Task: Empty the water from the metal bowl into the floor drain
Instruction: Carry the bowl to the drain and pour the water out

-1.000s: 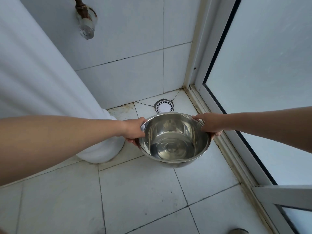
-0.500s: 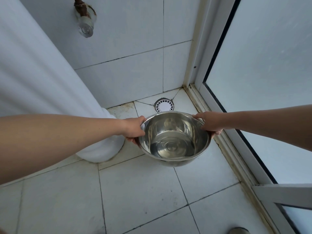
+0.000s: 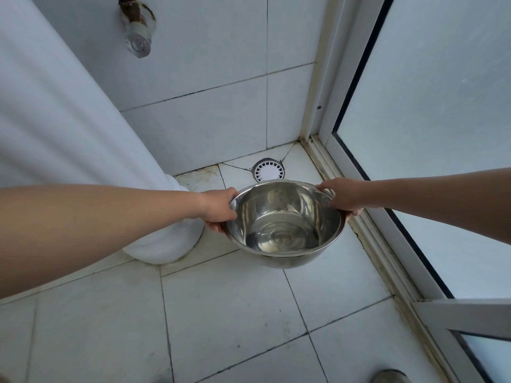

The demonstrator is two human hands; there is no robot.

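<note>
We stand on a white tiled floor (image 3: 235, 313) that runs into a corner between a tall white fluted pedestal (image 3: 69, 120) on our left and a frosted glass sliding door (image 3: 442, 106) on our right. The pour has to land in that corner, not on the open tiles. The round, shiny stainless-steel bowl (image 3: 284, 225) hangs in the air above the floor, roughly level, its far rim just short of the drain as we see it. Our left hand (image 3: 219, 208) grips the left rim, thumb over the edge and fingers curled beneath. Our right hand (image 3: 343, 196) grips the right rim the same way, fingertips showing under the bowl. A shallow pool of clear water (image 3: 284, 239) sits in the bottom, not yet spilling. The small round white slotted floor drain (image 3: 268, 170) lies in the corner beyond the bowl. To do this well, we judge we should lower the bowl close over the drain. Then we tip the far rim down slowly, both hands turning together, so the stream falls on the slots and does not splash the door or the pedestal's foot.
</note>
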